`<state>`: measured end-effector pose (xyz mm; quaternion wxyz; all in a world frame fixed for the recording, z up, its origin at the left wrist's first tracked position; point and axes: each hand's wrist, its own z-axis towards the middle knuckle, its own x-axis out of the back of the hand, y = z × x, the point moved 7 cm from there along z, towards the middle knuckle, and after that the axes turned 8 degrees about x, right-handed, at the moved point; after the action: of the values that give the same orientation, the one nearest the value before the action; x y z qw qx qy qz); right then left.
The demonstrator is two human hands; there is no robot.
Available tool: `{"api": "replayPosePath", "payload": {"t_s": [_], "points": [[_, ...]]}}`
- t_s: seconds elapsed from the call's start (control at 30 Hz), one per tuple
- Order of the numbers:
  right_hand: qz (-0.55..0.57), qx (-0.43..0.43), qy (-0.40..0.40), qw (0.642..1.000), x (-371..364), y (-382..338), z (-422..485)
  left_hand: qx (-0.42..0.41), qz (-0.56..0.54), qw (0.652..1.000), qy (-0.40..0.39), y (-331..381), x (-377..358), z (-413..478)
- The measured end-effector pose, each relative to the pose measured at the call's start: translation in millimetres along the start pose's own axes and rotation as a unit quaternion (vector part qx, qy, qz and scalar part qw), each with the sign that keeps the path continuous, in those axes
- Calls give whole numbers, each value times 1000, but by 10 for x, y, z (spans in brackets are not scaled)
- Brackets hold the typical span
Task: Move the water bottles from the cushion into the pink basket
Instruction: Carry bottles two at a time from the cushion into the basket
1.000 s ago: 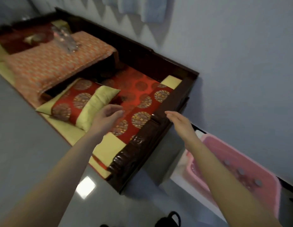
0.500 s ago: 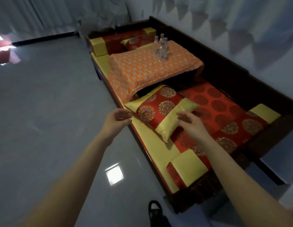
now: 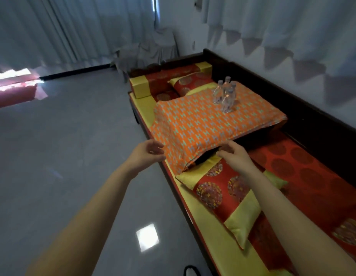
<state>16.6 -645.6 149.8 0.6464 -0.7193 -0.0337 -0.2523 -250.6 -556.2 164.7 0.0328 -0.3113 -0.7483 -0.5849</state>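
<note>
1. Four water bottles (image 3: 225,94) are seen standing upright in a tight cluster, touching or nearly touching, on the orange patterned cushion (image 3: 203,128). The cluster is placed toward the far right corner of the cushion top, near the edge that faces the dark wooden backrest (image 3: 312,116).
2. The cushion is laid across the wooden daybed (image 3: 193,206), on top of the red and yellow mat (image 3: 312,172). Its near edge is draped down over the front edge of the daybed.
3. The left hand (image 3: 147,154) is held at the near left corner of the cushion, just beside the draped fabric. The fingers are loosely curled and spread; nothing is grasped. Whether the fingertips touch the cloth cannot be told.
4. The right hand (image 3: 233,156) is held at the near edge of the cushion, over the dark gap beneath the fabric. The fingers are bent and relaxed, and nothing is enclosed by them.
5. Both hands are kept well apart from the bottles, which are untouched.
6. A red and yellow pillow (image 3: 229,194) is seen lying on the mat near the front edge of the daybed, partly under the right forearm and just beside the cushion's near edge.
7. A second red pillow (image 3: 191,84) is noted at the far end of the daybed, beyond the cushion.
8. The pink basket is not within view.
</note>
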Motion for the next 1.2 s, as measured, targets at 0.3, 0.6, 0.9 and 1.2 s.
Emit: {"api": "replayPosePath", "payload": {"t_s": [0.3,0.6,0.9,1.2], "points": [[-133,-92,-146,976,-1057,158,1182,46,245,963,-99,-613,653,1437],[-47,-143,46,988,-1301,114,2260,0,52,986,-160,-268,1165,3110],[-1,-182,183,966,-1012,417,2828,-10,-51,983,-178,238,765,4318],[47,-213,249,944,-444,940,3656,-34,-9,970,-241,687,7,5461]]}}
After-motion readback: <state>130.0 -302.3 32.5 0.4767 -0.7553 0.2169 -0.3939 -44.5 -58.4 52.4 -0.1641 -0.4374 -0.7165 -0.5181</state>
